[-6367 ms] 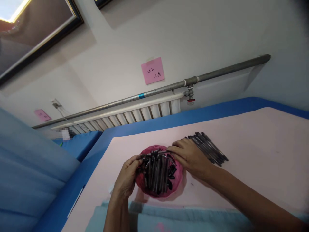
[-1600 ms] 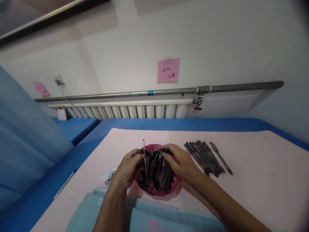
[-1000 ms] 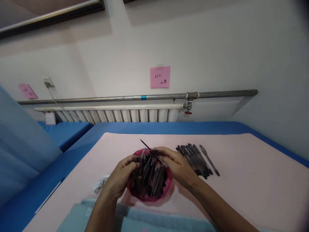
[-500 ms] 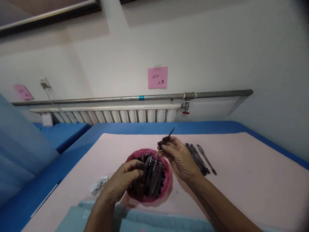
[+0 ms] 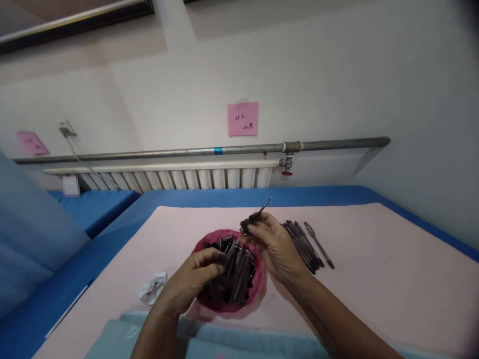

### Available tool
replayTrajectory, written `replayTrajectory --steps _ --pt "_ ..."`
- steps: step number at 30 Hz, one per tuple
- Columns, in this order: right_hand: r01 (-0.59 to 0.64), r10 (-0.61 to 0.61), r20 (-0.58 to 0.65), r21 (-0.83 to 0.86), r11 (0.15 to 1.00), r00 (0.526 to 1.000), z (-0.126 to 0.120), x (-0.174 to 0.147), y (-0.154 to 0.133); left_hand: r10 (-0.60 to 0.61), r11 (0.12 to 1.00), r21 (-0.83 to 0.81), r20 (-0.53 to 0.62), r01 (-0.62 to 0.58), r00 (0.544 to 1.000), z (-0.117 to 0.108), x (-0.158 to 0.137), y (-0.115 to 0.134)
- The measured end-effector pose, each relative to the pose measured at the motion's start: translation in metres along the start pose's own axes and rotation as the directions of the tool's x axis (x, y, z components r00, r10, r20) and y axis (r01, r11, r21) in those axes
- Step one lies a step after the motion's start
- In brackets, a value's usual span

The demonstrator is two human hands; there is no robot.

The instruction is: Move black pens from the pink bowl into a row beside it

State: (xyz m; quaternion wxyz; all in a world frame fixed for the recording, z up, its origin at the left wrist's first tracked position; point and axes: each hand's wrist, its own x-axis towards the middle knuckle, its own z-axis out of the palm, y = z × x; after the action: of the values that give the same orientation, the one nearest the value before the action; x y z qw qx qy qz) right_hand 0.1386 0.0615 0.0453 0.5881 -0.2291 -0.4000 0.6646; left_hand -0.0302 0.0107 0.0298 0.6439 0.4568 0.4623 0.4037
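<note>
My right hand (image 5: 271, 247) is closed in a pinch on a thin dark pen refill (image 5: 266, 204), whose pointed end sticks up and to the right above the fingers. Just left of it, my left hand (image 5: 200, 271) is over the near left of a pink basket (image 5: 258, 291), its fingers pinched on a clear pen barrel (image 5: 232, 248). That barrel slants up towards the right fingertips; whether it touches the refill I cannot make out. Dark marks cover fingertips of both hands. Many dark and clear pen parts (image 5: 239, 279) fill the basket.
Several dark pens (image 5: 302, 244) lie side by side right of the basket, with one pen (image 5: 319, 245) slightly apart. A crumpled white wrapper (image 5: 153, 288) is at the left. Light blue cloth (image 5: 239, 344) lies along the near edge. A radiator (image 5: 209, 177) stands behind the table.
The view has shifted slightly. The barrel in my left hand now tilts up towards my right fingers, which have come a little closer with the refill.
</note>
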Motion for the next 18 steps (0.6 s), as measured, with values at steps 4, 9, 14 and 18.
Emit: replayTrajectory --steps 4,9,14,18 --pt "0.001 -0.002 0.023 0.017 1.0 1.0 0.0 -0.0002 -0.001 0.0 1.0 0.011 0.015 -0.001 1.0 -0.0006 0.0012 -0.0008" --pt "-0.03 0.03 -0.003 0.04 0.999 1.0 0.0002 0.0005 -0.0022 -0.016 1.0 -0.025 0.002 0.016 1.0 0.0 0.0024 -0.0027" --pt "-0.045 0.046 -0.03 0.064 0.997 0.998 -0.0007 0.0013 -0.0023 -0.015 0.998 -0.064 -0.01 0.014 1.0 0.0023 0.0027 -0.0025" --pt "-0.038 0.04 -0.045 0.05 0.998 0.998 -0.0003 0.0015 -0.0025 -0.009 0.996 -0.094 -0.008 0.008 1.0 0.0013 0.0029 -0.003"
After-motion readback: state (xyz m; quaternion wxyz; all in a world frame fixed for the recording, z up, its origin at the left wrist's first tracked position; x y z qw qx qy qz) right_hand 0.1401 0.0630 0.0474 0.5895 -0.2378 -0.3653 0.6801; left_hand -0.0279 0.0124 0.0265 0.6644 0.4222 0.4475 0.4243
